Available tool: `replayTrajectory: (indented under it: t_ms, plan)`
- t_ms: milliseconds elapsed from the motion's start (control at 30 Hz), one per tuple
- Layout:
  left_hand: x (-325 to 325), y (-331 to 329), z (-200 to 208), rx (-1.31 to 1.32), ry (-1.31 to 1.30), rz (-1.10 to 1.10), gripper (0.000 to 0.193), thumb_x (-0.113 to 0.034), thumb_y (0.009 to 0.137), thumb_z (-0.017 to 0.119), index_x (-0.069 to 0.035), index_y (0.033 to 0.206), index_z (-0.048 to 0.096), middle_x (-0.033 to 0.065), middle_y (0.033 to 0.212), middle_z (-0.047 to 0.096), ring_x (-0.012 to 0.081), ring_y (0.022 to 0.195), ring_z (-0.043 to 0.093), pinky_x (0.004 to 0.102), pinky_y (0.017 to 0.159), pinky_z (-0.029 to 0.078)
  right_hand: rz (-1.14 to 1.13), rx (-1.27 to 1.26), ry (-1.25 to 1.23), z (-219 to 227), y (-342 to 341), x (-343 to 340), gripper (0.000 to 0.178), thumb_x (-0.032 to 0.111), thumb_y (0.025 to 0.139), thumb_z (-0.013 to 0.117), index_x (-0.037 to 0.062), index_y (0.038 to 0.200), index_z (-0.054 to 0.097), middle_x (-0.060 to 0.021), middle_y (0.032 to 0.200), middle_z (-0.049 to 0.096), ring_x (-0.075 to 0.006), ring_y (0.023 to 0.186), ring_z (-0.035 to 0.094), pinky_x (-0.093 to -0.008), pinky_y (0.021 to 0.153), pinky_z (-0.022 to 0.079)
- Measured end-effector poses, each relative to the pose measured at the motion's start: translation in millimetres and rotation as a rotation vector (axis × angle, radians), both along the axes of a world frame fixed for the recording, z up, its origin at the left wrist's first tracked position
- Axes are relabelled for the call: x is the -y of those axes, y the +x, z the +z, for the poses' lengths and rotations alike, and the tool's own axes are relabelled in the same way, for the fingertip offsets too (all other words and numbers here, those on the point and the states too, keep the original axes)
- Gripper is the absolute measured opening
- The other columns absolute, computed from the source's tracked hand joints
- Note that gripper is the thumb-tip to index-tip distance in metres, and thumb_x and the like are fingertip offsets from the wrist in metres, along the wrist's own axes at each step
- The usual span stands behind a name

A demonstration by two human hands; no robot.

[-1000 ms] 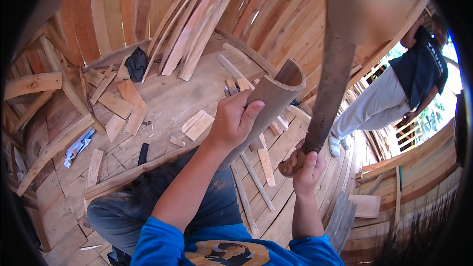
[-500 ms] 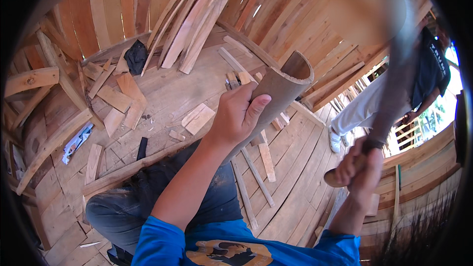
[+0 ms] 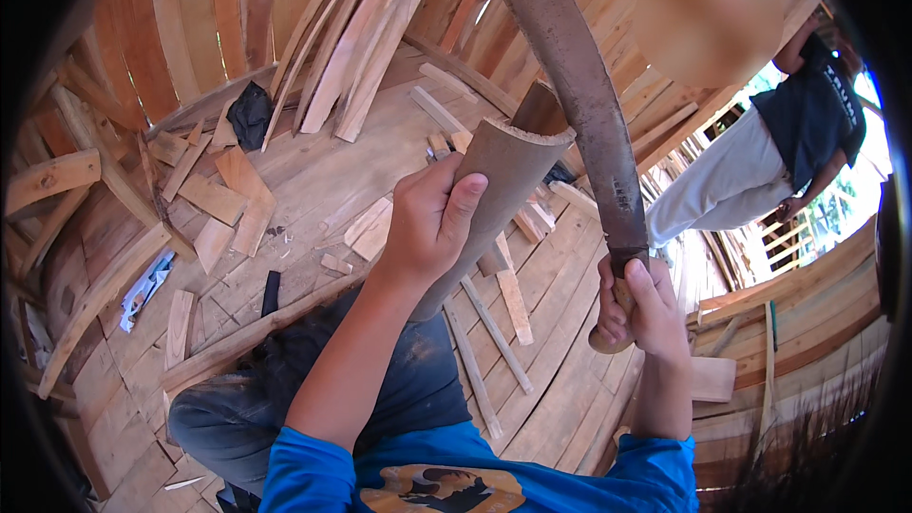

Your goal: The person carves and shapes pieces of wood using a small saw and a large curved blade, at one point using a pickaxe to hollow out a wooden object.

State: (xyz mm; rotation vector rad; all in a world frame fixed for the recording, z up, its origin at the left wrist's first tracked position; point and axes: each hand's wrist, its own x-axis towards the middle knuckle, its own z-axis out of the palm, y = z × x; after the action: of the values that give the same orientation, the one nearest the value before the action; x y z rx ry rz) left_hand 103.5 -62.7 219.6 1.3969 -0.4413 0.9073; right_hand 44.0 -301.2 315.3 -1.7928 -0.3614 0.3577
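The left hand [image 3: 429,228] wraps its fingers [image 3: 418,192] around the upper part of a curved strip of wood [image 3: 494,185], thumb pressed along its near face, holding it upright and tilted away from the body — the strip's open, trough-like top end rises just above the knuckles. The right hand [image 3: 638,304] is clenched on the wooden handle of a long curved blade [image 3: 579,85], dark and rusty, which sweeps up from the fist and arcs over the top of the strip toward the upper edge of the view. The blade passes just beside the strip's top end; whether the two touch is hard to tell from this angle.

Below the hands lie the person's blue sleeves and dark trousers, over a plank floor [image 3: 313,180] scattered with offcuts [image 3: 233,195] and thin battens. Long boards [image 3: 351,47] lean against the curved wooden wall — a dark cloth [image 3: 249,112] lies at their foot. Another person [image 3: 760,166] in a dark top and pale trousers stands at the right.
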Motion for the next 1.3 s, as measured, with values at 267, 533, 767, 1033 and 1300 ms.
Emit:
replayTrajectory:
  t_ms: [267,533,767,1033,1300]
  plan:
    - [-37.3,-8.1,28.2,0.259,-0.031,0.377,0.033,-0.031,0.090,0.058,0.000,0.081,0.054,0.0112,0.075,0.049,0.0210,0.073,0.047,0.0312,0.065,0.040,0.056,0.013,-0.117,18.9,1.1,8.1,0.036,0.036,0.098,0.049,0.0027,0.084,0.048,0.0019,0.052,0.042,-0.0060,0.041,0.042,-0.0222,0.039,0.036]
    - [-70.3,-19.2,178.8,0.422,0.853,0.515,0.018,-0.019,0.086,0.058,-0.004,0.096,0.063,0.0134,0.106,0.059,0.0261,0.100,0.054,0.0345,0.081,0.044,-0.009,-0.006,-0.400,73.9,7.2,14.2,0.041,0.036,0.097,0.051,0.0057,0.070,0.045,0.0010,0.048,0.045,-0.0072,0.038,0.047,-0.0230,0.037,0.040]
    - [-77.6,16.8,196.0,0.383,1.246,0.471,0.020,-0.013,0.079,0.066,-0.009,0.099,0.066,0.0110,0.116,0.059,0.0298,0.113,0.052,0.0380,0.090,0.045,0.083,0.023,-0.540,86.6,18.0,12.1,0.042,0.038,0.096,0.054,0.0038,0.071,0.049,0.0010,0.047,0.045,-0.0065,0.036,0.045,-0.0220,0.036,0.040]
    - [-84.9,27.3,207.7,0.188,1.631,0.482,0.033,-0.015,0.072,0.075,-0.009,0.103,0.065,0.0119,0.114,0.060,0.0282,0.113,0.052,0.0386,0.094,0.042,0.087,0.571,-0.706,69.4,37.1,1.1,0.038,0.035,0.088,0.066,0.0019,0.071,0.056,-0.0005,0.049,0.047,-0.0111,0.043,0.046,-0.0262,0.043,0.038]
    - [-68.0,-24.6,168.8,0.405,0.918,0.632,0.023,-0.009,0.079,0.069,-0.003,0.098,0.058,0.0072,0.096,0.058,0.0179,0.096,0.052,0.0323,0.083,0.042,0.115,0.008,-0.582,75.0,42.0,8.3,0.038,0.036,0.089,0.065,-0.0007,0.090,0.058,0.0005,0.047,0.051,-0.0092,0.035,0.050,-0.0221,0.037,0.041]
